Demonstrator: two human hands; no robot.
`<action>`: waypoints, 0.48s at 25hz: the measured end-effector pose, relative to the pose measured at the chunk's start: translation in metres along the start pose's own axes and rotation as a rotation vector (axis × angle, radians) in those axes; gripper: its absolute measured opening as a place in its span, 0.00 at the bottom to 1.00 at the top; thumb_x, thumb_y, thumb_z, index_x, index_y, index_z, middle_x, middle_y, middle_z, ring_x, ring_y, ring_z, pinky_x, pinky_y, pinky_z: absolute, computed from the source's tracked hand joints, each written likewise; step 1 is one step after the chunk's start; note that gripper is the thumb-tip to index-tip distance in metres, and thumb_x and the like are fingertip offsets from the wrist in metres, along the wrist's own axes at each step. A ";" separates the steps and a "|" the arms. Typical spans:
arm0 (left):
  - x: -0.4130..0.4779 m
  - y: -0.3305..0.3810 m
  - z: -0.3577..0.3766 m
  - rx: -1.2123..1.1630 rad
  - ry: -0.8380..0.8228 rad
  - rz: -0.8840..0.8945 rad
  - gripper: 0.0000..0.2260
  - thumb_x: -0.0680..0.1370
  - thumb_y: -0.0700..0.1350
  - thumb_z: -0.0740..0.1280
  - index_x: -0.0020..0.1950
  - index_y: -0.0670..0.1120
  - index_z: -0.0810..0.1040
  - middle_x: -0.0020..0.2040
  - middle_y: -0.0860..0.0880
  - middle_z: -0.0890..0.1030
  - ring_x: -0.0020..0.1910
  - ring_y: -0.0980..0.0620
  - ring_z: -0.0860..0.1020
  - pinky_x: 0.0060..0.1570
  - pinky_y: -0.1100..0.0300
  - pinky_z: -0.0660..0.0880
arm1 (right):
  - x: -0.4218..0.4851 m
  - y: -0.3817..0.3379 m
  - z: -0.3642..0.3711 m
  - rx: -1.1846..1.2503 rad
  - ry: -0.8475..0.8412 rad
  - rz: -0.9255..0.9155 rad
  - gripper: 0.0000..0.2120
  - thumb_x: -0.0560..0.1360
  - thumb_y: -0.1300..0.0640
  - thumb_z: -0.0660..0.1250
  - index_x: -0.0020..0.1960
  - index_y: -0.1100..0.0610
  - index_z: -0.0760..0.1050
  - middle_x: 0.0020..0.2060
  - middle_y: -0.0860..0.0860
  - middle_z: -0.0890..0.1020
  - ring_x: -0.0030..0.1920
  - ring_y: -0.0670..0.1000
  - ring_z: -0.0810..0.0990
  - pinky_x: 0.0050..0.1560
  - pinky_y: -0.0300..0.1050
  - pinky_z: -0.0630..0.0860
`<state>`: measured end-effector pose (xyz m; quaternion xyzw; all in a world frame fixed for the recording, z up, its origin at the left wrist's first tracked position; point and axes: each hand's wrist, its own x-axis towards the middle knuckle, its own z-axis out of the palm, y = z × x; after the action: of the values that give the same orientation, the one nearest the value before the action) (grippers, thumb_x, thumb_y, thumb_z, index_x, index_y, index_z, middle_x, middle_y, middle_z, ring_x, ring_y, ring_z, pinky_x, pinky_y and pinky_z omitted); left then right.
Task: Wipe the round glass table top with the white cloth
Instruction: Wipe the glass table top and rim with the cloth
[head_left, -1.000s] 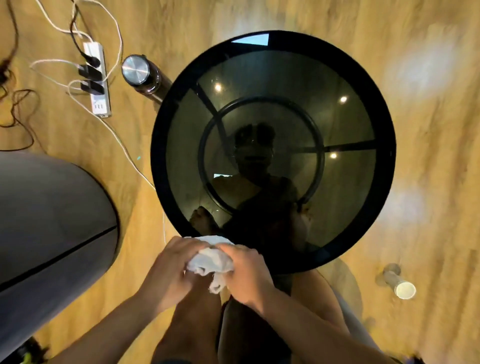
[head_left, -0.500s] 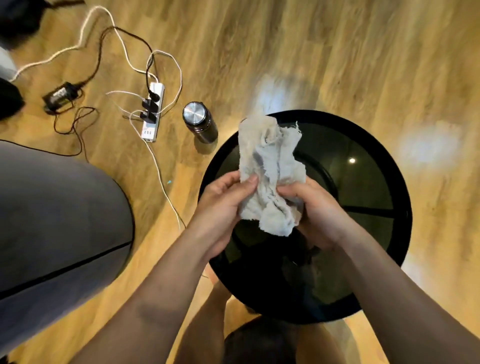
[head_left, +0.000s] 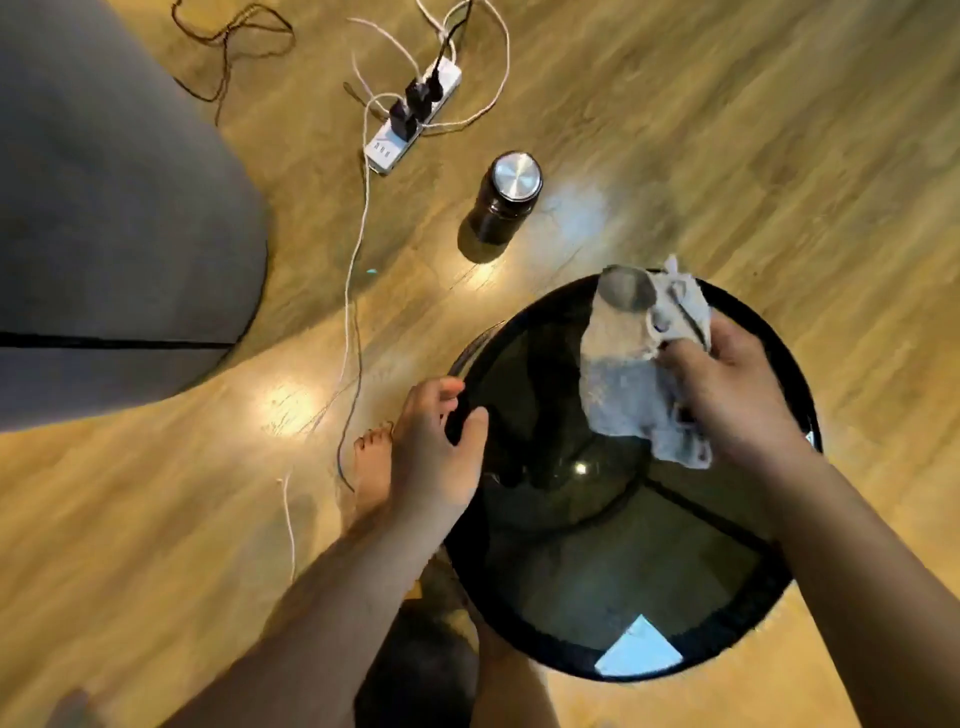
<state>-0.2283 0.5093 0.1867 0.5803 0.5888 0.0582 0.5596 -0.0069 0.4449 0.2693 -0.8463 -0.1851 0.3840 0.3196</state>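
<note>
I am viewing the round black-rimmed glass table top (head_left: 613, 582), which is occupying the lower right of the frame, dark and reflective, with a pale triangular reflection showing near its lower edge. The right hand (head_left: 737, 395) is sitting over the upper right part of the glass, fingers clenched around the crumpled white cloth (head_left: 623, 364). The cloth is bunching out to the left of and above that hand, its upper end reaching the table's far rim; I cannot tell how much of it is pressing on the glass.

The left hand (head_left: 436, 447) is gripping the table's left rim, thumb lying on the glass side and fingers curling over the outer edge. No cloth is in this hand. A bare foot (head_left: 371, 478) is standing on the floor just to the left of that hand.

On the wooden plank floor (head_left: 727, 130), a dark cylindrical flask with a brushed metal lid (head_left: 501, 205) is standing upright near the table, up and to the left of it and apart from the rim. Further up the frame, a white power strip (head_left: 413, 122) is lying with black plugs seated in it, and white and dark cables are trailing from it down the floor. A large grey cushioned furniture piece (head_left: 114, 208) is filling the upper left of the frame.
</note>
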 end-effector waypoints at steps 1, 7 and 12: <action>0.004 -0.017 -0.006 0.051 0.015 -0.058 0.14 0.79 0.48 0.67 0.64 0.52 0.73 0.61 0.53 0.77 0.61 0.54 0.76 0.55 0.63 0.73 | 0.009 -0.008 0.003 -0.060 -0.013 -0.001 0.10 0.73 0.52 0.61 0.44 0.40 0.79 0.34 0.38 0.83 0.34 0.38 0.80 0.34 0.35 0.74; -0.005 -0.063 -0.005 0.014 -0.123 -0.012 0.18 0.81 0.47 0.63 0.71 0.49 0.70 0.69 0.50 0.75 0.68 0.53 0.71 0.67 0.63 0.67 | 0.062 -0.047 0.070 -0.269 -0.157 -0.013 0.14 0.78 0.56 0.65 0.63 0.48 0.75 0.48 0.46 0.84 0.41 0.37 0.83 0.34 0.31 0.77; 0.001 -0.070 -0.004 -0.002 -0.128 0.035 0.19 0.81 0.47 0.63 0.72 0.46 0.71 0.70 0.49 0.74 0.70 0.51 0.69 0.67 0.61 0.64 | 0.093 -0.058 0.118 -0.466 -0.390 -0.032 0.34 0.65 0.50 0.81 0.66 0.43 0.68 0.57 0.53 0.79 0.50 0.52 0.83 0.33 0.40 0.81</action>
<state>-0.2743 0.4897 0.1377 0.5924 0.5414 0.0311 0.5958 -0.0420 0.5857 0.2003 -0.8041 -0.3393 0.4814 0.0813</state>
